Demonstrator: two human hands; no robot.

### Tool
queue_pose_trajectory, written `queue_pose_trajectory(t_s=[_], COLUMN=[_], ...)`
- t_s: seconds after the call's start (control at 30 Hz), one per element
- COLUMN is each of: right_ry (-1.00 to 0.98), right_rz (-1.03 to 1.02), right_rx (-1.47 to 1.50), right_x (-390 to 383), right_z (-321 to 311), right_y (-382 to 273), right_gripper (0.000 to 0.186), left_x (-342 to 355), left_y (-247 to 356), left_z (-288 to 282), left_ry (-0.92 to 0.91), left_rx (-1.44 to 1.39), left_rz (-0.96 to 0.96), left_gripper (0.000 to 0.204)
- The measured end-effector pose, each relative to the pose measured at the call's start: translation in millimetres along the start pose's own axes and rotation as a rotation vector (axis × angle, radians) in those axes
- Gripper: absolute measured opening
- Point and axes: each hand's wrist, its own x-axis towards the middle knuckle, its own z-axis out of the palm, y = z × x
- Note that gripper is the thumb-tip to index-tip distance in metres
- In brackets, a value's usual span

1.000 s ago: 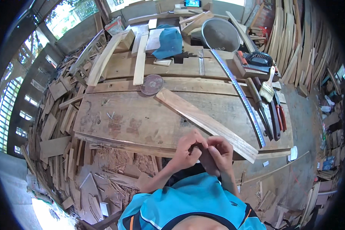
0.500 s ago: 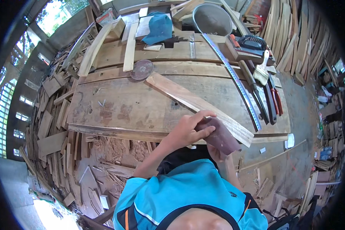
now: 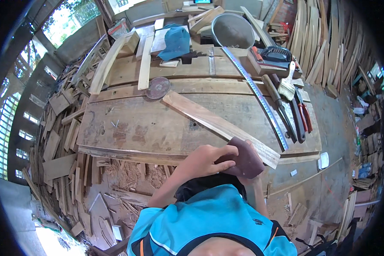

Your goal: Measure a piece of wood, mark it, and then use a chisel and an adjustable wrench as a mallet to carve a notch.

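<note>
In front of my chest, at the near edge of the workbench, I hold a curved sheet of purple-brown sandpaper in both hands. My left hand pinches its left side between thumb and fingers. Behind and under the sheet is my right hand, most of its fingers hidden by the paper. A long planed wooden strip lies slantwise on the bench, its near right end just beyond the sandpaper. Touching or close to the strip's far end is a round brown sanding disc.
A steel ruler lies right of the strip. Farther right are a chisel-like tool, a paintbrush and red-handled pliers. At the back stand a grey bucket and a blue cloth. Scrap wood heaps at left.
Both hands have drawn slightly lower and nearer my body. The sandpaper has turned and now shows a broader face. The view has tilted a little; the wooden strip stays on the bench.
</note>
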Motion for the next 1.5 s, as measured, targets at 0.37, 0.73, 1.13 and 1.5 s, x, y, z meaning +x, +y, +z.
queue_pose_trajectory(t_s=[0.37, 0.73, 1.13, 1.5], right_ry=[-0.120, -0.057, -0.054, -0.475], right_rz=[-0.119, -0.255, -0.071, 0.243], right_rx=[-0.362, -2.214, -2.450, -2.383], right_x=[8.2, 9.8, 5.1, 10.0], right_z=[26.2, -10.0, 1.8, 16.2], right_y=[-7.6, -45.8, -38.1, -44.5], right_gripper=[0.081, 0.061, 0.055, 0.059], left_x=[15.6, 71.6, 65.1, 141.7], left_y=[-12.4, -54.6, -144.7, -175.2], left_z=[15.0, 12.7, -104.2, -97.5], left_ry=[0.223, -0.265, 0.464, 0.734], left_rx=[0.350, 0.414, 0.855, 0.485], left_rz=[-0.024, 0.463, -0.124, -0.104], left_gripper=[0.037, 0.021, 0.023, 0.026])
